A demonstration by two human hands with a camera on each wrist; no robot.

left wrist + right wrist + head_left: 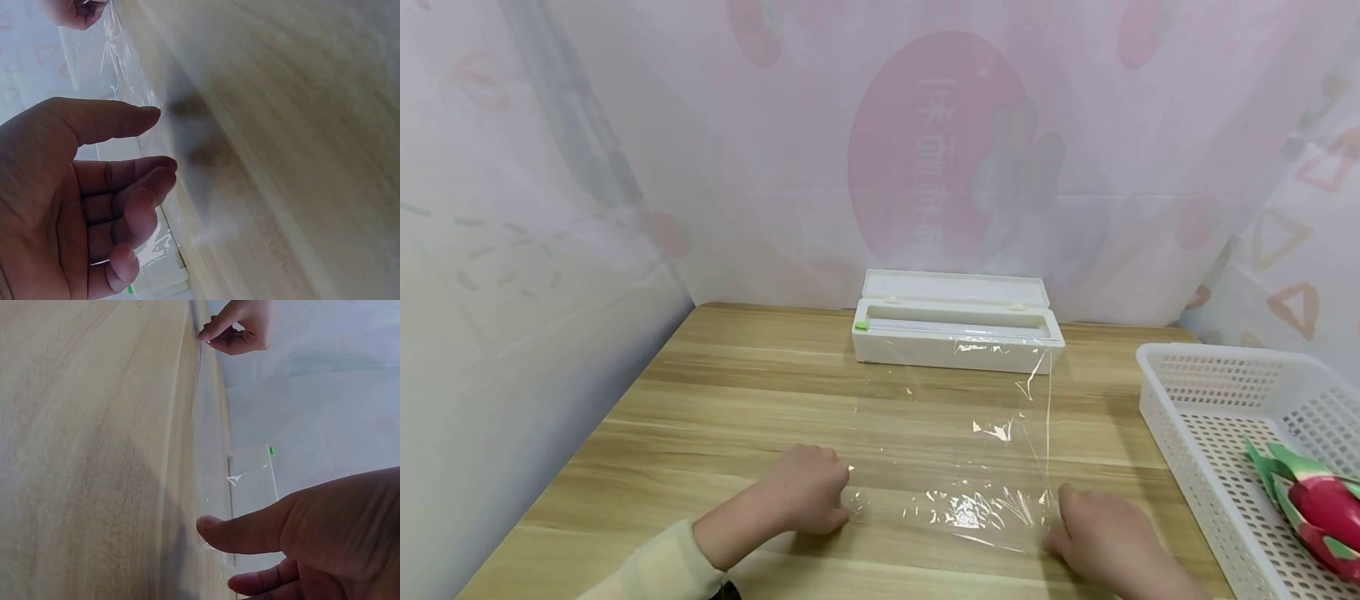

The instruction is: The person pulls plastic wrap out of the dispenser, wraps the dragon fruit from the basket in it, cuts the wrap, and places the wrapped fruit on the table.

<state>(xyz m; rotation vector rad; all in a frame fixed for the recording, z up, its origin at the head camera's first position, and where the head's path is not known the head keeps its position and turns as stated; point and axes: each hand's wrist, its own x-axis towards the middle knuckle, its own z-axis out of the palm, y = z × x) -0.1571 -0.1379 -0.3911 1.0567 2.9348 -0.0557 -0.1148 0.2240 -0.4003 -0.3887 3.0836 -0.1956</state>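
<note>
A sheet of clear plastic wrap (955, 454) stretches above the table from a white wrap dispenser box (951, 352), whose lid (955, 287) stands raised at the back. At the sheet's near left corner, my left hand (812, 490) pinches the film. My right hand (1105, 533) grips the near right corner, thumb toward the film's edge. In the left wrist view the left hand's fingers (128, 212) curl beside the film, shadows falling on the wood below. The right wrist view has the right thumb (244, 534) along the film and several fingers partly cut off.
To the right stands a white perforated basket (1187, 467) with a red and green dragon fruit (1326, 508) in it. A small green tab (861, 326) marks the box's left end. Printed fabric walls (760, 167) enclose the wooden table (715, 400).
</note>
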